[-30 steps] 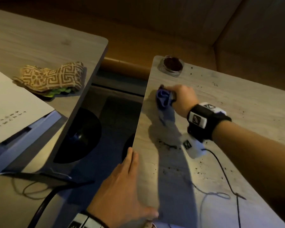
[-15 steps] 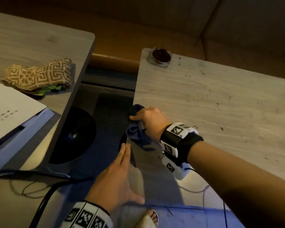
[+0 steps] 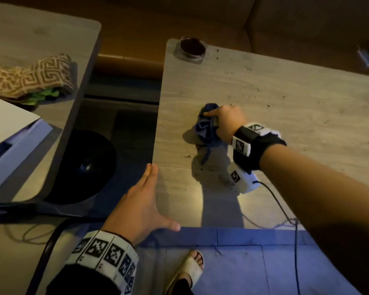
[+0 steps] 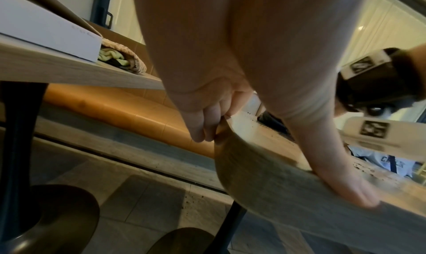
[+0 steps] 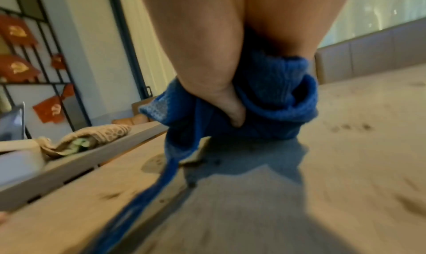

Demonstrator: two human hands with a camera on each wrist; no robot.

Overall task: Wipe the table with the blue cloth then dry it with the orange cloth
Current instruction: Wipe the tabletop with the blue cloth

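My right hand (image 3: 225,121) grips the bunched blue cloth (image 3: 207,127) and holds it down on the light wooden table (image 3: 296,99), a little in from its left edge. A strip of the blue cloth (image 5: 276,94) trails toward me, and my thumb (image 5: 230,110) digs into its folds. Dark crumbs speckle the table (image 5: 345,157). My left hand (image 3: 142,201) lies flat with straight fingers along the table's left edge, its thumb spread along the near edge. From below, its fingertips (image 4: 202,130) touch the table edge (image 4: 265,181). The orange patterned cloth (image 3: 32,77) lies folded on the neighbouring table.
A small glass dish (image 3: 190,48) with dark contents stands at the table's far left corner. A white box (image 3: 6,116) sits beside the orange cloth (image 4: 125,61). Black round table bases (image 3: 83,167) and cables (image 3: 285,211) lie below. My sandalled foot (image 3: 190,271) stands on the floor.
My right hand swept the blue cloth toward me to the table's left edge, where it hung over, then moved it back onto the surface. My left hand stayed at the edge.
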